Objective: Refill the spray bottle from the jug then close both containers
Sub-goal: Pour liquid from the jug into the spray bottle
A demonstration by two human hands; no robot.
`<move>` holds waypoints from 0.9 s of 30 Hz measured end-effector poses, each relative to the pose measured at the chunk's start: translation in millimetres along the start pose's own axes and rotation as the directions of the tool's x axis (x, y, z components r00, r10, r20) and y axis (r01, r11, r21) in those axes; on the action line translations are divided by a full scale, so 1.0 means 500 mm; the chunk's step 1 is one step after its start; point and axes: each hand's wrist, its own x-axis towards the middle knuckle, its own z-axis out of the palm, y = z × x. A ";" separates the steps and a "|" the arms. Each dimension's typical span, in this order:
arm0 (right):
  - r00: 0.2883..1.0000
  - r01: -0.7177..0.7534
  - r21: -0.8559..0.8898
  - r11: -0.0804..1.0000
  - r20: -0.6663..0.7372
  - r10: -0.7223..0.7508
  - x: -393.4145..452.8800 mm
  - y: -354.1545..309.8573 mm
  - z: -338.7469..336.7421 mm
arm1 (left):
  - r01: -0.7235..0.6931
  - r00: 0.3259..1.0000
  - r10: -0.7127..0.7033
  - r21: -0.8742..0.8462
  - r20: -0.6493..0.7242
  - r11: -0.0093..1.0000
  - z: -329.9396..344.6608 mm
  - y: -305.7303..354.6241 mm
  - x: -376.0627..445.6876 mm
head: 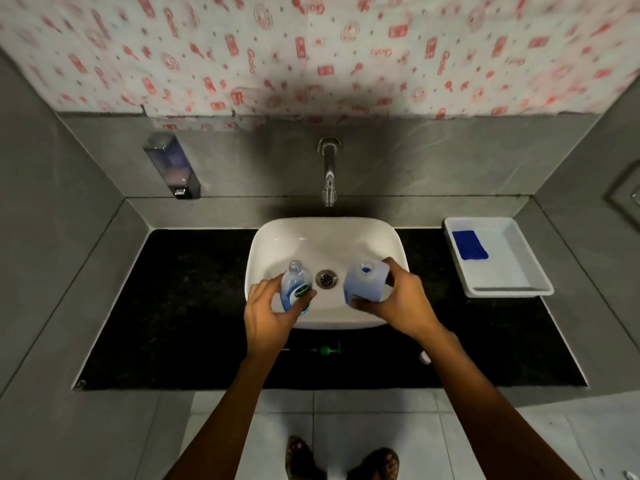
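Over the basin (325, 233), her left hand (268, 315) grips the open bottle (295, 285) and her right hand (398, 299) holds the uncapped jug (365, 282) upright beside it, so pouring and both closures seemingly remain, pump (325, 349) and cap (425, 357) lying on the counter (173, 306).

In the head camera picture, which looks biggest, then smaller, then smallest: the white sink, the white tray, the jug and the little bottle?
1. Sink, clearly biggest.
2. Tray.
3. Jug in the right hand.
4. Bottle in the left hand.
The jug and bottle are held nearer the camera, so the tray's real lead may be bigger.
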 end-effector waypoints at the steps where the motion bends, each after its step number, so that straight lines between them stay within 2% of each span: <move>1: 0.999 0.003 0.013 1.000 -0.038 -0.003 0.018 -0.018 -0.009 | 0.004 1.000 -0.005 -0.043 -0.008 0.999 0.001 0.019 0.020; 6: 0.982 0.058 -0.109 0.992 -0.172 -0.076 0.092 -0.107 -0.056 | 0.070 0.998 -0.068 -0.268 0.014 0.961 0.004 0.113 0.102; 8: 0.964 0.120 -0.144 0.982 -0.221 -0.151 0.113 -0.131 -0.069 | 0.022 1.000 -0.016 -0.321 0.019 0.947 0.007 0.137 0.123; 11: 0.936 0.184 -0.182 0.966 -0.268 -0.229 0.135 -0.160 -0.087 | -0.104 0.995 0.103 -0.318 -0.018 0.943 0.011 0.163 0.148; 13: 0.924 0.205 -0.229 0.952 -0.275 -0.266 0.147 -0.174 -0.098 | -0.139 0.990 0.134 -0.318 -0.037 0.938 0.012 0.171 0.160; 18: 0.907 0.218 -0.361 0.907 -0.269 -0.325 0.175 -0.202 -0.113 | -0.137 0.991 0.132 -0.336 -0.038 0.932 0.017 0.179 0.183; 27: 0.907 0.228 -0.408 0.884 -0.241 -0.345 0.193 -0.238 -0.113 | -0.150 0.988 0.151 -0.326 -0.020 0.933 0.012 0.183 0.203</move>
